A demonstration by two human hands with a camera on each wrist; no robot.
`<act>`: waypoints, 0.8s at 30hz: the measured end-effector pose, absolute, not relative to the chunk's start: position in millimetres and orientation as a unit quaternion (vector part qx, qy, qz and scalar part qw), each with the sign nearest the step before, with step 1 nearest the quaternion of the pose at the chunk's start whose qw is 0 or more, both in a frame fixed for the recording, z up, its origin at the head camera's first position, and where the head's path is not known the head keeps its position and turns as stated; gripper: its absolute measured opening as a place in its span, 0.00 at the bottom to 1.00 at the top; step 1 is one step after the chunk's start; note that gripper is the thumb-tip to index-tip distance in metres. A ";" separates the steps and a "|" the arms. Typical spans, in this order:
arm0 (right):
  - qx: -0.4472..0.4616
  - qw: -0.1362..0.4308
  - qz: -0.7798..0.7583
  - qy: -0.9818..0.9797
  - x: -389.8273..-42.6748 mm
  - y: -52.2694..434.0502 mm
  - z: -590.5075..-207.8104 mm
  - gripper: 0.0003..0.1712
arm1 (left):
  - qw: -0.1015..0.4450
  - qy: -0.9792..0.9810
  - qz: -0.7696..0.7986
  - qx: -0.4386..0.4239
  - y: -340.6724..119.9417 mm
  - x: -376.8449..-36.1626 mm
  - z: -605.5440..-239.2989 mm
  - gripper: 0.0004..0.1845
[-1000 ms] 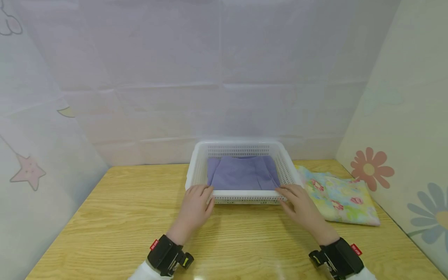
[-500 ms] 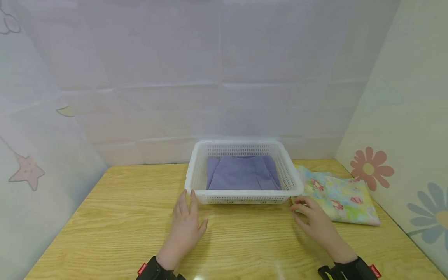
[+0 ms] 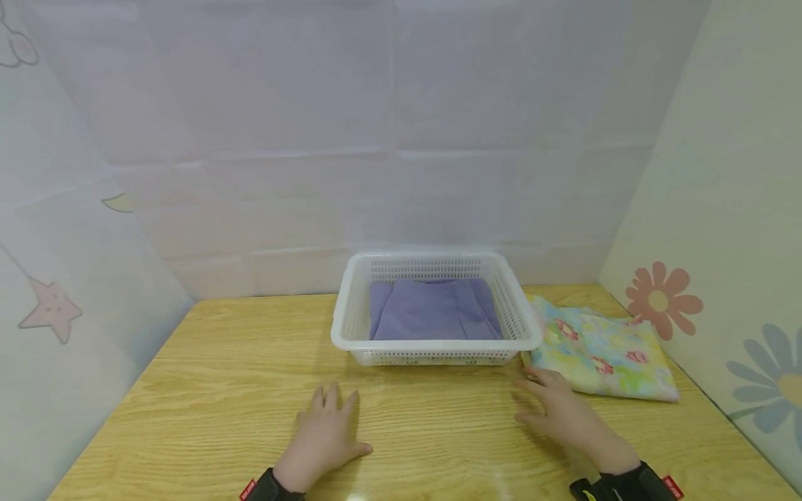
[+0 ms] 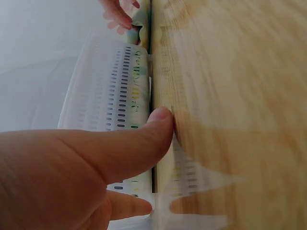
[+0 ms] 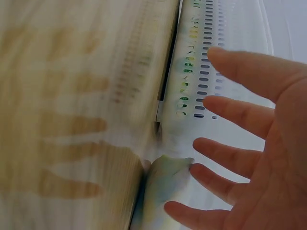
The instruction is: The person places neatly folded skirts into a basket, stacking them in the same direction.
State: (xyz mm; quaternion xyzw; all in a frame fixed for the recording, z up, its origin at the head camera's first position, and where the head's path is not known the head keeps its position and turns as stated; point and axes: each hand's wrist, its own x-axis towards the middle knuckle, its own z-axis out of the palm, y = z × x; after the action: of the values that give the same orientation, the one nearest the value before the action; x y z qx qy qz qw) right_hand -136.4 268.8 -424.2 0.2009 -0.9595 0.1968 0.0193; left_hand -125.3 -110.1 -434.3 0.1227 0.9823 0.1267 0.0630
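Observation:
A white perforated basket [image 3: 432, 346] stands at the back middle of the wooden table [image 3: 207, 390], with a folded purple cloth [image 3: 434, 312] inside. My left hand [image 3: 326, 435] lies flat and open over the table, a short way in front of the basket's left corner, holding nothing. My right hand [image 3: 560, 412] hovers open with spread fingers near the basket's right front corner, just in front of a folded floral cloth [image 3: 601, 355]. In the wrist views the basket wall [image 4: 115, 91] [image 5: 216, 62] shows beyond each hand [image 4: 72, 177] [image 5: 249, 143], blurred by motion.
The floral cloth lies on the table right of the basket, against it. A pale backdrop closes the rear, and decorated walls stand on the left and right. Bare wood stretches left of the basket and along the front edge.
Both hands let go of the basket's front rim and drew back toward me. The basket and cloths have stayed put.

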 end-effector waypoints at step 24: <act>0.192 -0.096 0.249 -0.944 -145.3 280.6 -420.0 0.28 | 0.091 0.980 0.132 0.118 -111.3 -128.6 -437.7 0.47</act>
State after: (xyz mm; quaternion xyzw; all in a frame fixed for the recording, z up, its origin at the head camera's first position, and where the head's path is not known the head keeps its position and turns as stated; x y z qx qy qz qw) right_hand -145.3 280.6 -420.0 0.1917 -0.9445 0.2490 -0.0960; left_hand -128.6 -111.3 -437.7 0.1184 0.9799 0.1321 0.0912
